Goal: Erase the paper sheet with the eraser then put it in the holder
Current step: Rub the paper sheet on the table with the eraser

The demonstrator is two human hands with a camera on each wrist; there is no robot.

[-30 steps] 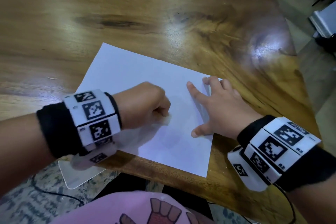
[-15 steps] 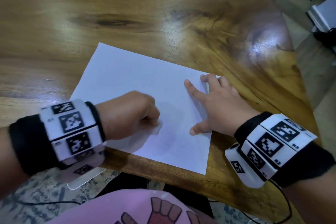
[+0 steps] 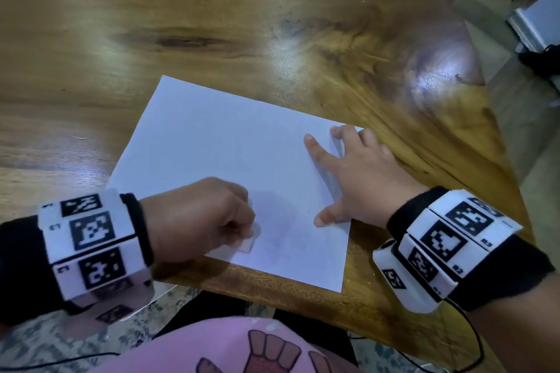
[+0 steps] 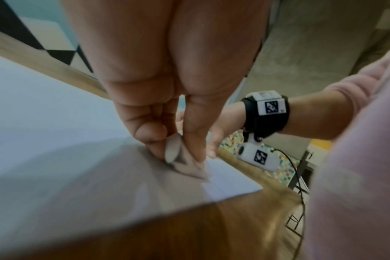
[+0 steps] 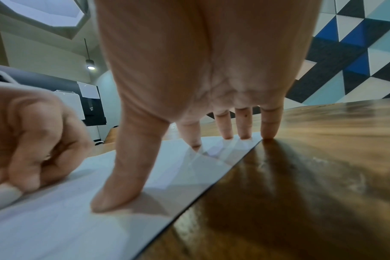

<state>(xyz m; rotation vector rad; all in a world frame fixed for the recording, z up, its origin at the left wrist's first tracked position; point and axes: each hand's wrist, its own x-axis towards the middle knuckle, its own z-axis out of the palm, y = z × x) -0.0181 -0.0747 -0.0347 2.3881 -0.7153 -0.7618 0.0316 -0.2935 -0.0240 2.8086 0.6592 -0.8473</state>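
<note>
A white paper sheet (image 3: 230, 160) lies at the near edge of the wooden table (image 3: 212, 24). My left hand (image 3: 206, 218) is curled into a fist and pinches a small white eraser (image 3: 250, 241), which touches the sheet near its front edge. In the left wrist view the eraser (image 4: 185, 161) sits blurred between thumb and fingers on the paper (image 4: 56, 140). My right hand (image 3: 357, 179) lies flat with spread fingers on the sheet's right edge; the right wrist view shows its fingertips (image 5: 114, 202) pressing the paper (image 5: 56, 219). No holder is in view.
The table's front edge (image 3: 272, 291) runs just below the sheet, with my pink-clothed lap (image 3: 242, 348) under it. The table's right edge (image 3: 500, 136) falls off to the floor. A thin cable (image 3: 472, 339) hangs from the right wristband.
My left hand with the eraser has slid left and toward the front edge of the sheet. The right hand has stayed pressed on the paper.
</note>
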